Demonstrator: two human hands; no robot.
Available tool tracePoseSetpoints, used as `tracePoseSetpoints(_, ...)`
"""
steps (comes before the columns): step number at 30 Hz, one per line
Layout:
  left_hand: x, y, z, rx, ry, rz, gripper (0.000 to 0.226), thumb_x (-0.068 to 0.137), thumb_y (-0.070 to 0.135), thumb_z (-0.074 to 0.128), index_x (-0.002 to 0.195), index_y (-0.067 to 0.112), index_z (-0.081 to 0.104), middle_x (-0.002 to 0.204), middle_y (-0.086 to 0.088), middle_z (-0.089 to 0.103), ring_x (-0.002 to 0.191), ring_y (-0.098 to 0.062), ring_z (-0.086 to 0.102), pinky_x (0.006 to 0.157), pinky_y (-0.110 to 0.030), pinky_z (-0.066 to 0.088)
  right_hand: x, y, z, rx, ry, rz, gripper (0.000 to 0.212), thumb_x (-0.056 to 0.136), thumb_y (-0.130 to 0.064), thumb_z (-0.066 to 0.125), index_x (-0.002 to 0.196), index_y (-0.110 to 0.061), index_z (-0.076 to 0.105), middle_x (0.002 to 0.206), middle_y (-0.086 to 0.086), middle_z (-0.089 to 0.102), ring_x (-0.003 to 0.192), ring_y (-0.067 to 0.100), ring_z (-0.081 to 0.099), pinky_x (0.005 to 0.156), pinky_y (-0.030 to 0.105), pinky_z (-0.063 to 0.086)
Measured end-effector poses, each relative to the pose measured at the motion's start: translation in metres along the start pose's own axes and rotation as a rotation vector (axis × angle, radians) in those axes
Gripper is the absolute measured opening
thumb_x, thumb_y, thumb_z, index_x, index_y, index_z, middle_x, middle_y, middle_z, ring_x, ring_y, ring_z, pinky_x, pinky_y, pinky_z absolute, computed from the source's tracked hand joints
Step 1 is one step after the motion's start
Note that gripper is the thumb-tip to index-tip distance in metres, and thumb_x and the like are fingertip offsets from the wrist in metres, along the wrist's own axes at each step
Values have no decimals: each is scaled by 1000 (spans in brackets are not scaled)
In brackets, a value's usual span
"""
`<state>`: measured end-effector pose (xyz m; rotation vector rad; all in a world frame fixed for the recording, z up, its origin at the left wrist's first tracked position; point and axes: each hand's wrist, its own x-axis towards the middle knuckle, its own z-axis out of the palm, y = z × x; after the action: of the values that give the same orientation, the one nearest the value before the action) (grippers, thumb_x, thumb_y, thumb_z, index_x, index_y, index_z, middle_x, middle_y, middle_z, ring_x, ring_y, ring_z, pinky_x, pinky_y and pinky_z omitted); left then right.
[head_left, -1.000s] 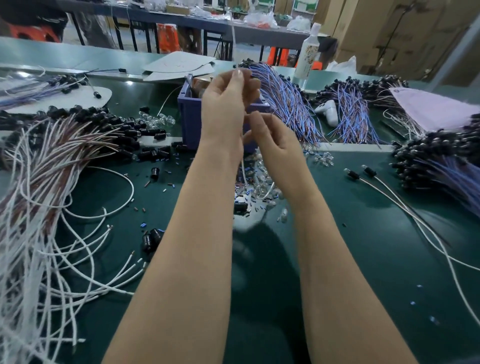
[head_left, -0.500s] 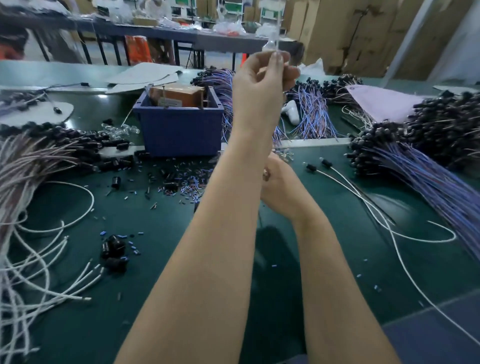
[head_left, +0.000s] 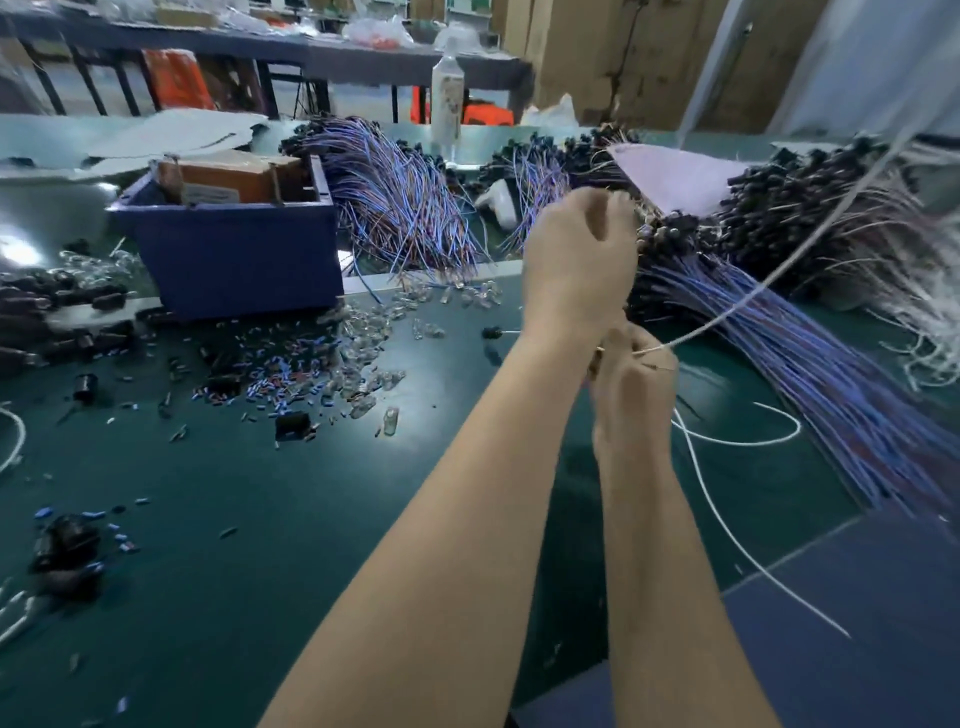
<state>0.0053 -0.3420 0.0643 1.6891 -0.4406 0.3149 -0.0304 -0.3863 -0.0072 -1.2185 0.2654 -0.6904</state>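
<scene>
Right hand (head_left: 636, 379), low over the green surface (head_left: 311, 519), pinches one end of a white wire (head_left: 727, 314), which rises up and to the right. Left hand (head_left: 579, 260), just above it, has its fingers curled; whether it holds anything cannot be told.

A grey table (head_left: 405, 65) is standing across the room on black legs. Orange stools (head_left: 176, 78) are sitting under it, cardboard boxes (head_left: 597, 52) are rising to its right, and a green table (head_left: 285, 545) is stretching in front of it, light glaring off its left side.
</scene>
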Motion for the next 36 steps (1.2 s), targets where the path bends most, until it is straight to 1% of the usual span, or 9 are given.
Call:
tracePoseSetpoints(3,-1,-38,0,169,-122,-316,31,96,28,44,84,5,61,79,-8,63,81,-33,57,68,-32,44,19,-6,-16,301,195,123,37,102,-16,40,70,-5,54,48,-1,62,46,8,62,53,19,55)
tracePoseSetpoints(7,-14,-65,23,183,-434,-600,55,99,43,37,105,-5,63,107,-26,67,94,-38,66,77,-45,55,30,1,-25,426,301,350,37,102,-26,41,73,-5,51,46,4,62,41,11,60,48,23,52)
tracePoseSetpoints(11,-15,-78,43,235,-424,-610,53,97,43,40,114,-4,60,115,-26,63,109,-41,60,91,-47,51,33,4,-38,171,275,488,38,95,-40,53,77,-7,49,66,7,54,48,13,56,44,22,50)
tracePoseSetpoints(14,-9,-85,48,321,-355,-540,41,93,33,47,108,-2,62,110,-22,66,104,-37,62,90,-41,52,34,-1,-49,-102,165,526,41,91,-47,55,67,-14,48,51,-1,50,42,10,49,40,16,43)
tracePoseSetpoints(19,5,-91,45,232,-180,-593,28,86,14,47,101,-3,64,107,-22,66,100,-36,62,85,-32,52,24,-10,-45,29,-78,533,32,97,-27,50,69,-13,57,51,-4,62,40,4,54,39,12,41)
tracePoseSetpoints(25,17,-96,35,-3,-83,-668,14,85,10,44,73,5,46,90,-27,66,86,-38,69,82,-47,57,25,-31,-29,-664,-174,157,30,94,-15,50,68,-7,61,47,-1,61,36,8,53,40,15,43)
tracePoseSetpoints(27,18,-96,35,-32,-94,-704,12,85,9,43,73,7,45,85,-22,65,84,-36,70,80,-47,58,34,-27,-27,-834,-112,70,25,89,-11,47,70,-5,63,61,7,69,55,19,67,58,30,57)
tracePoseSetpoints(31,24,-97,41,-97,-130,-731,17,89,10,43,99,2,54,108,-21,63,98,-33,64,91,-41,53,57,1,-25,-1125,-163,218,25,87,-11,46,94,0,67,98,21,69,97,38,63,89,44,52)
tracePoseSetpoints(36,26,-86,63,-58,-274,-693,34,96,7,38,122,-11,51,131,-29,51,89,-27,49,67,-32,35,76,19,-26,-1206,-23,169,26,90,-14,49,106,-6,67,110,17,66,105,34,57,77,30,42)
